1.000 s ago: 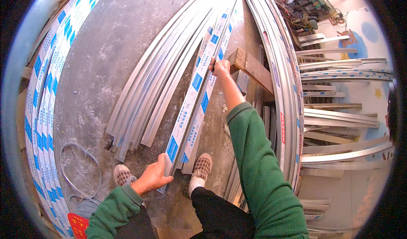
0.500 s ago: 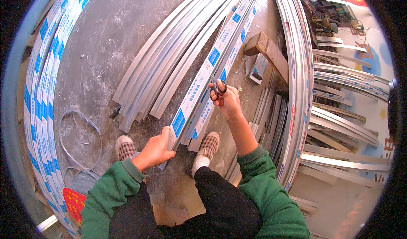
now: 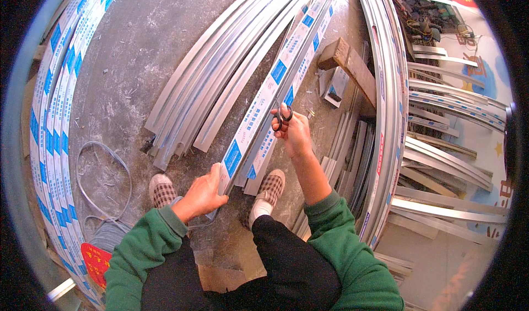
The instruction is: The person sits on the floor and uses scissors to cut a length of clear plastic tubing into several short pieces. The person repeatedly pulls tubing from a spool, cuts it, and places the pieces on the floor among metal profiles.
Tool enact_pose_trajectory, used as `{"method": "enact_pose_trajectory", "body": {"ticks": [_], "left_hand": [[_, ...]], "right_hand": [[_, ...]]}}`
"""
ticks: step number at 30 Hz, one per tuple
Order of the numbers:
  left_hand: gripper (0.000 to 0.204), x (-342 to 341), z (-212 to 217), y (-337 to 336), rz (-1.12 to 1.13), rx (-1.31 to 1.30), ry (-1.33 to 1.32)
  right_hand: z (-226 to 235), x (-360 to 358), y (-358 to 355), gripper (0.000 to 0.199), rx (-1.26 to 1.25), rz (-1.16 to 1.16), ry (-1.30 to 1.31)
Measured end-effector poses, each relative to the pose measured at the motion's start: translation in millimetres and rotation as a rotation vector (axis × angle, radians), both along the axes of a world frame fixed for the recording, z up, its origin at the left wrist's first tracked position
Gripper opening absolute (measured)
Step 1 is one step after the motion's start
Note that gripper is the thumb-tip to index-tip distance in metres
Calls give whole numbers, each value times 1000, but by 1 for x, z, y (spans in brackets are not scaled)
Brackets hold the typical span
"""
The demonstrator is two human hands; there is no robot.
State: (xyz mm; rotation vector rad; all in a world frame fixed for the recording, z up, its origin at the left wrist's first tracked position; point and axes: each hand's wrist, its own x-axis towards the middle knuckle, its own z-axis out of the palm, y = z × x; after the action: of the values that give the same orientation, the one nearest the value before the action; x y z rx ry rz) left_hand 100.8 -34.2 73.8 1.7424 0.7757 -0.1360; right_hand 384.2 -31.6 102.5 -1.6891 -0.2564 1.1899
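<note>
Nearer the right edge of the concrete floor (image 3: 121, 63) than the left: one long film-wrapped strip (image 3: 256, 112), white with blue blocks, slants away from us, its near end between our two checked shoes (image 3: 270, 187). Left grip (image 3: 202, 194) is closed on that end; its underside is hidden. Right grip (image 3: 297, 134) holds black scissors (image 3: 280, 116), fingers about the handle loops, at the strip's right-hand side. Blades lie close by the film; whether they touch it, or are parted, we cannot tell.

A second wrapped strip (image 3: 266, 152) runs just right of the first. Bare strips (image 3: 206, 82) fan across the middle of the floor; a wooden beam (image 3: 357, 71) sits toward its right edge. Along the left edge, stacked wrapped strips (image 3: 50, 145); just inside them, a loop of grey cord (image 3: 131, 176).

Step in hand, as we judge it: steadying the strip's end with the scissors brought to its side. The next move seems to call for a firm left grip and a shallow blade, aimed clear of our fingers.
</note>
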Motion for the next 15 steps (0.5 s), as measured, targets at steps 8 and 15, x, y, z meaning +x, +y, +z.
{"method": "enact_pose_trajectory", "body": {"ticks": [8, 15], "left_hand": [[88, 0, -8, -6, 10, 13, 18], [87, 0, -6, -7, 21, 20, -20]], "right_hand": [[-1, -11, -4, 40, 9, -48, -14], [-1, -16, -4, 41, 21, -45, -47]]}}
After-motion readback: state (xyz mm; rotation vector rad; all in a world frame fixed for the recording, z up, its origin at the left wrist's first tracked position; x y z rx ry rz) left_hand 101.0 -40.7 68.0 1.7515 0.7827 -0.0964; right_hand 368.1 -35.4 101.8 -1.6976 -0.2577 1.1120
